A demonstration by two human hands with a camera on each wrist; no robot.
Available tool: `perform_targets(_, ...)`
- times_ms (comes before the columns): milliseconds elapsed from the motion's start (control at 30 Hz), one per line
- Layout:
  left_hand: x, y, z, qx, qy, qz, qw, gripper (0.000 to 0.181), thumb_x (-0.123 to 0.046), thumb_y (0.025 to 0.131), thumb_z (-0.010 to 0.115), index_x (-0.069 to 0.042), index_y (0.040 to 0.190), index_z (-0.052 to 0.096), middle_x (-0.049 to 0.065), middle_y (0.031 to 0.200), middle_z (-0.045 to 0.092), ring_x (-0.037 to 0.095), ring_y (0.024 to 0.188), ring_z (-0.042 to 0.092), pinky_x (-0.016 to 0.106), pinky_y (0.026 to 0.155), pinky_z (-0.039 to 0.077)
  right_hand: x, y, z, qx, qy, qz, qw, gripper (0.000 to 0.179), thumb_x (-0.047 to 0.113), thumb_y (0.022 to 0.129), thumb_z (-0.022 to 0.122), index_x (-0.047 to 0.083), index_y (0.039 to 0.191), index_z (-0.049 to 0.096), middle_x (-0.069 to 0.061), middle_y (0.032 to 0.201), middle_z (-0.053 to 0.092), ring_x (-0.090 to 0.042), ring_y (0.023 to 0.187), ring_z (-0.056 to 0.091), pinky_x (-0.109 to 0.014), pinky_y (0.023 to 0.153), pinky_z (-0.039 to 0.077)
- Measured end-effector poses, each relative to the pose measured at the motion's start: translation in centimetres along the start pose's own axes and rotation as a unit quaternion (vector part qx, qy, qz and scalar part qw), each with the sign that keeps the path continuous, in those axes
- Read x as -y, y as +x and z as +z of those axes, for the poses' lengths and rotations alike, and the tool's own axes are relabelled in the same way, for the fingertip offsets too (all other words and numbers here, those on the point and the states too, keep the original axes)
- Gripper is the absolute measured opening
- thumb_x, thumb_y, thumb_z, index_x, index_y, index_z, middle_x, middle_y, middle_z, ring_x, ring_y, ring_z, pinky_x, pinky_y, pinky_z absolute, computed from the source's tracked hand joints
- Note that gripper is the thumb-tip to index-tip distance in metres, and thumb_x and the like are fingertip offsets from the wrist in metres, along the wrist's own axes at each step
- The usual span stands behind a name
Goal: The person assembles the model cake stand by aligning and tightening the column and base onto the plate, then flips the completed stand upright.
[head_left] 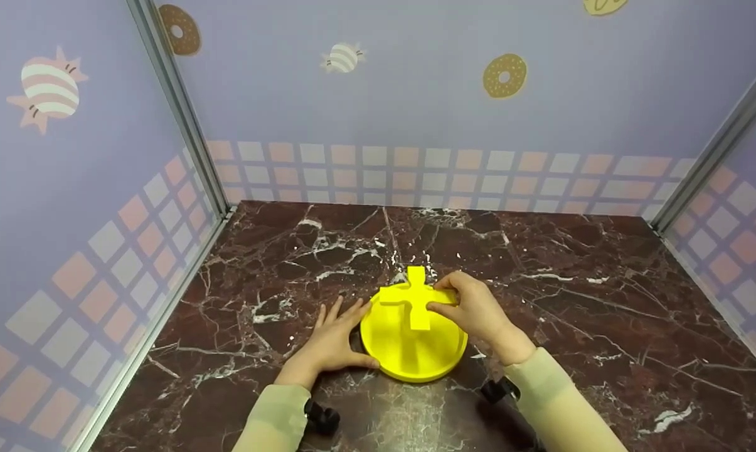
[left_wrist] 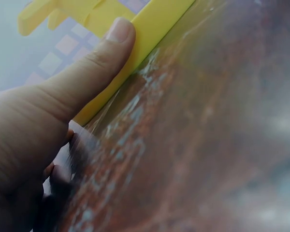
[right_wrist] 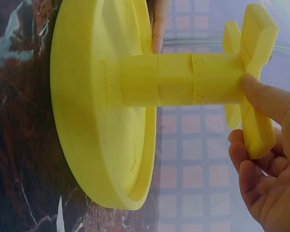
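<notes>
A round yellow dish-like base (head_left: pixel 387 351) with a raised rim lies on the tabletop. From its middle rises a yellow post (right_wrist: pixel 176 79) with bands and small raised marks, topped by a yellow cross-shaped piece (head_left: pixel 417 295). My right hand (head_left: pixel 475 311) pinches one arm of the cross, thumb on top and fingers beneath. On the other side, my left hand (head_left: pixel 332 342) rests against the base, its spread fingers near the far-left rim and its straight thumb (left_wrist: pixel 94 65) pressed to the near-left rim. Whether the post's foot is fixed to the base cannot be told.
The dark red marbled tabletop (head_left: pixel 277 251) carries white veins. Patterned purple panels (head_left: pixel 378 113) enclose the back and both sides, with metal posts (head_left: pixel 180 107) at the corners. Black wrist devices (head_left: pixel 321 417) sit at the sleeves.
</notes>
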State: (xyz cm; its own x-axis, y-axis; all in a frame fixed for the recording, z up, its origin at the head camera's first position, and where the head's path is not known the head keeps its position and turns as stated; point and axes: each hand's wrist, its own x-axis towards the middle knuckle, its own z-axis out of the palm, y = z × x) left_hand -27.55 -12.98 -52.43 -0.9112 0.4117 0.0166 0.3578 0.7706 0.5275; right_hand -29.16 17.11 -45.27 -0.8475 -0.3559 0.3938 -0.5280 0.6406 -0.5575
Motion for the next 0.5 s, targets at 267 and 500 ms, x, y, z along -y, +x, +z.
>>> perform_targets(267,-0.10,0.18,0.13,-0.001,0.003,-0.006,1.0000,0.121,-0.069,0.064,0.086,-0.026,0.163,0.032,0.007,0.171,0.026,0.045,0.160,0.005,0.069,0.127,-0.004,-0.09,-0.09,0.18,-0.012,-0.009,-0.008,0.9999,0.028,0.022,0.084,0.086,0.008,0.107,0.078,-0.002,0.091,0.067,-0.009,0.073,0.048,-0.024,0.065,0.044)
perform_targets(500,-0.31,0.21,0.15,-0.004,0.004,-0.010,0.9999,0.121,-0.066,0.064,0.088,-0.024,0.163,0.034,0.008,0.171,0.027,0.045,0.160,0.006,0.069,0.127,-0.004,0.05,-0.25,0.23,-0.027,-0.005,-0.008,0.9996,0.025,0.021,0.082,0.087,0.008,0.101,0.078,-0.002,0.088,0.066,-0.009,0.073,0.049,-0.024,0.065,0.045)
